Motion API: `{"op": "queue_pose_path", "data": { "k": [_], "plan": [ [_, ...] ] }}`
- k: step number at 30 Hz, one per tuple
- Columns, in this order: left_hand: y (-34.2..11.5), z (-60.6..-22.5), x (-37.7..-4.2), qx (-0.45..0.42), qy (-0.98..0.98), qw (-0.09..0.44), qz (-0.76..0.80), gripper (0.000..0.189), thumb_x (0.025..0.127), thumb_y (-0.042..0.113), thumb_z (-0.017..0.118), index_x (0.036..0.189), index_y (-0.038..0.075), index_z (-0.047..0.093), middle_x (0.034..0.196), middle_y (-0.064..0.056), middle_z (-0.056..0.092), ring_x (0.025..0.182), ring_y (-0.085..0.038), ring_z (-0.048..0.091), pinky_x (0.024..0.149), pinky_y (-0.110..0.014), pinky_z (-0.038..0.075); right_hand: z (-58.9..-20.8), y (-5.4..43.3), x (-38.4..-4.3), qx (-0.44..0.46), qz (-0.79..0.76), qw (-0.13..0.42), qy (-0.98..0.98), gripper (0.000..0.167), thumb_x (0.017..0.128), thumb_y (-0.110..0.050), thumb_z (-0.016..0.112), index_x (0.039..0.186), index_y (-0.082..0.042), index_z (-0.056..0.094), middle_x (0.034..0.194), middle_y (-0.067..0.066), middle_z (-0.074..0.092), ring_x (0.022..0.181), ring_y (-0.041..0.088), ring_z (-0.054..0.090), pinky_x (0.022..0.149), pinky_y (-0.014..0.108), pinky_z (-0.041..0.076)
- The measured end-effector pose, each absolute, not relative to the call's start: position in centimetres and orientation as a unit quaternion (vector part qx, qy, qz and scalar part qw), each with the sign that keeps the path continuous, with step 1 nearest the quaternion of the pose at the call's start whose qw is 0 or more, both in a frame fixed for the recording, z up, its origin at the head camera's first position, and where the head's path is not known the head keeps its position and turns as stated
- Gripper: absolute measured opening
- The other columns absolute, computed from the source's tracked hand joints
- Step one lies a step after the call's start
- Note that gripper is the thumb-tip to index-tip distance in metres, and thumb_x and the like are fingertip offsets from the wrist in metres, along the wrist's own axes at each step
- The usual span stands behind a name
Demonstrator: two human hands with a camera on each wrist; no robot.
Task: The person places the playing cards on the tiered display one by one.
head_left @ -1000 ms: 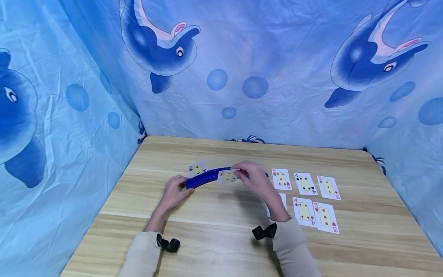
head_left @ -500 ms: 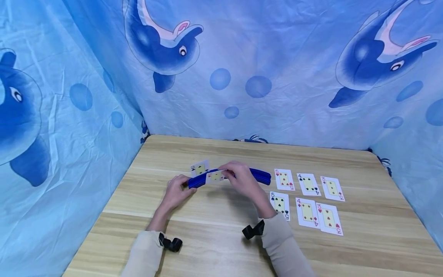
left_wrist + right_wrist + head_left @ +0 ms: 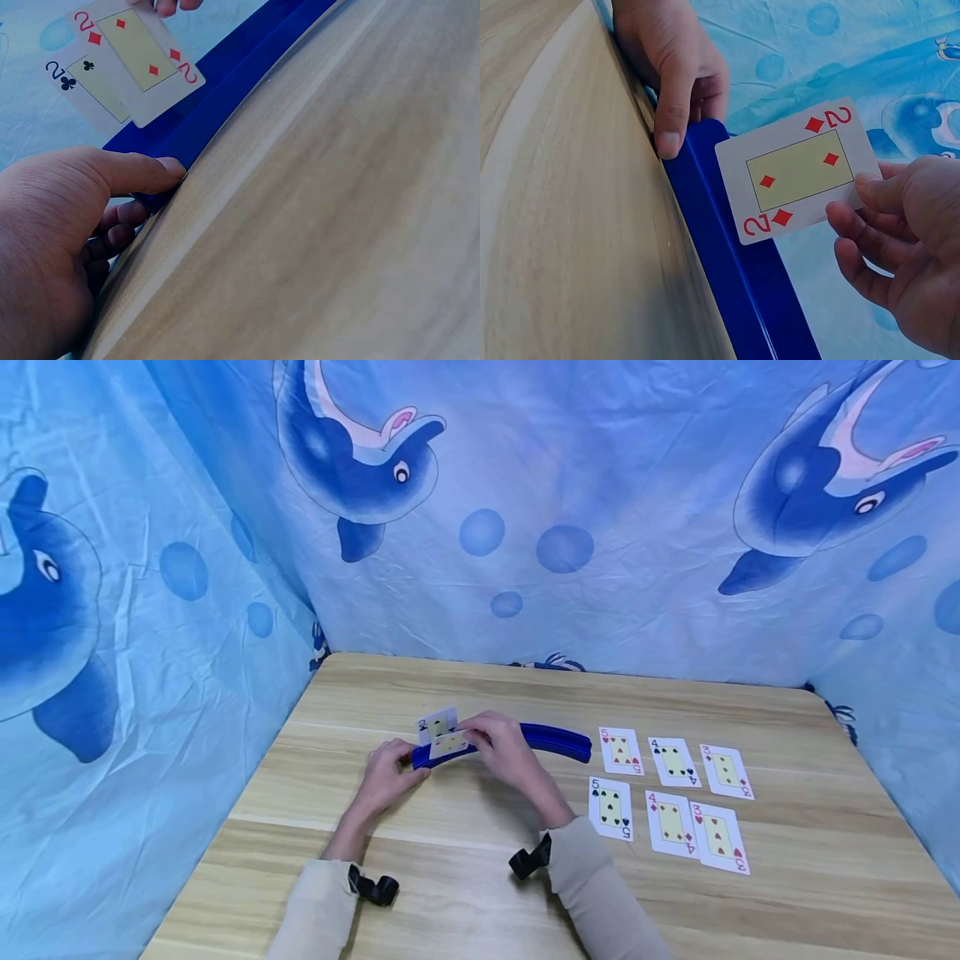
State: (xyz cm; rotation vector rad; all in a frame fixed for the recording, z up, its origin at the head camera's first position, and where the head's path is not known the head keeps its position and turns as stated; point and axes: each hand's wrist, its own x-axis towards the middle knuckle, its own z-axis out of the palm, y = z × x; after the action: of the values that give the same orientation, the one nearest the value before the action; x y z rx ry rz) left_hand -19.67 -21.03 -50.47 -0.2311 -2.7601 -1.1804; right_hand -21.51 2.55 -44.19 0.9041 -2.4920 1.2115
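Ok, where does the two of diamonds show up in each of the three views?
Head: two of diamonds left of centre, pinched by the right hand, in front of the two of clubs.
Left wrist: top left, overlapping the two of clubs.
Right wrist: centre right, held at its right edge by the fingers.
Shared landmark: the curved blue card holder.

Head view: high, looking forward and down across the table (image 3: 465,877). Wrist views: low, close. All share the blue card rack (image 3: 551,740) (image 3: 225,82) (image 3: 727,277).

Two of diamonds (image 3: 448,743) further left along holder (image 3: 555,742)
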Motion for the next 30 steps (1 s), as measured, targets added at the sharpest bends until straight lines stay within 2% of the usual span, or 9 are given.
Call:
{"op": "queue_pose_path", "data": {
  "k": [5,9,16,30],
  "plan": [
    [-21.0,-50.5,-19.7,-0.077,-0.915,0.066,-0.392,0.033,0.078,0.012,0.082,0.108,0.002,0.074,0.104,-0.012,0.073,0.096,-0.026,0.059,0.089,-0.036,0.033,-44.3,1.9,-21.6,0.311,0.417,0.104,-0.848,0.017,0.096,-0.005,0.063,0.109,-0.004,0.075,0.108,0.012,0.074,0.094,0.021,0.072,0.075,0.026,0.057],
    [-21.1,-50.6,-19.7,-0.080,-0.914,0.071,-0.391,0.032,0.078,0.012,0.082,0.107,0.002,0.074,0.104,-0.012,0.073,0.097,-0.027,0.060,0.090,-0.037,0.034,-44.4,1.5,-21.5,0.316,0.407,0.100,-0.852,0.017,0.097,-0.005,0.062,0.108,-0.005,0.075,0.107,0.012,0.074,0.098,0.022,0.072,0.079,0.031,0.059],
    [-21.0,-50.6,-19.6,-0.076,-0.912,0.068,-0.396,0.032,0.077,0.011,0.082,0.107,0.002,0.074,0.105,-0.013,0.073,0.100,-0.029,0.061,0.093,-0.039,0.035,-44.5,1.2,-21.5,0.309,0.390,0.099,-0.862,0.018,0.098,-0.007,0.061,0.109,-0.007,0.075,0.107,0.009,0.074,0.101,0.021,0.072,0.083,0.030,0.059],
    [-21.0,-50.6,-19.7,-0.077,-0.911,0.071,-0.398,0.030,0.077,0.012,0.083,0.105,0.005,0.074,0.103,-0.010,0.073,0.097,-0.026,0.060,0.091,-0.038,0.034,-44.7,0.9,-21.8,0.318,0.391,0.089,-0.859,0.019,0.098,-0.005,0.060,0.109,-0.006,0.075,0.107,0.010,0.074,0.101,0.022,0.072,0.084,0.032,0.059]
  ]
}}
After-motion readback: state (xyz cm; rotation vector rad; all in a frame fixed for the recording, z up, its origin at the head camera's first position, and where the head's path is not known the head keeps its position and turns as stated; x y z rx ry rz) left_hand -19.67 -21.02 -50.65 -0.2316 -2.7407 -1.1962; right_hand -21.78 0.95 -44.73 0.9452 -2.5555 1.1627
